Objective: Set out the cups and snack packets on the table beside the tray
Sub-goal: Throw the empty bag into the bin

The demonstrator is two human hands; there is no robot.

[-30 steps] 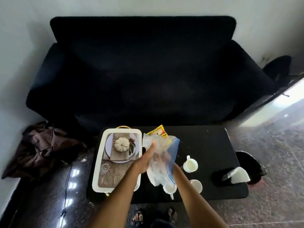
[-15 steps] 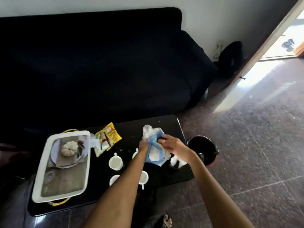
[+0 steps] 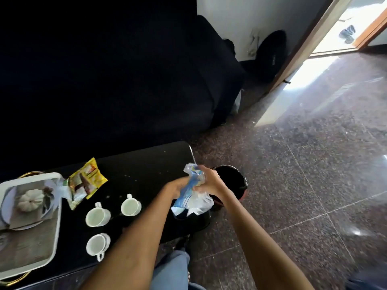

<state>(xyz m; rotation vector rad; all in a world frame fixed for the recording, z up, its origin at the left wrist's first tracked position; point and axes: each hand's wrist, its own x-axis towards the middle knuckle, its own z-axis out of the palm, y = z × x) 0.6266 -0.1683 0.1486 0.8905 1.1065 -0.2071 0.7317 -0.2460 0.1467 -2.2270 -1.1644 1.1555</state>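
Both hands grip a crumpled clear and blue plastic bag [image 3: 192, 200] over the right end of the black table [image 3: 146, 164]. My left hand [image 3: 178, 186] holds its left side and my right hand [image 3: 209, 181] squeezes its top. Three white cups stand on the table: one [image 3: 97, 216] near the middle, one [image 3: 130, 207] to its right, one [image 3: 97, 244] nearer me. A yellow snack packet [image 3: 87, 182] lies beside the white tray [image 3: 52, 233] at the left.
The tray holds a plate with a white pumpkin ornament [image 3: 29, 200]. A black bin [image 3: 232, 178] stands on the floor just past the table's right end, under my right hand. A black sofa [image 3: 104, 80] fills the back. An open doorway [image 3: 335, 38] is at the upper right.
The view has swung right. Both hands have carried the plastic bag from beside the tray to the table's right end near the bin and crumpled it tighter.
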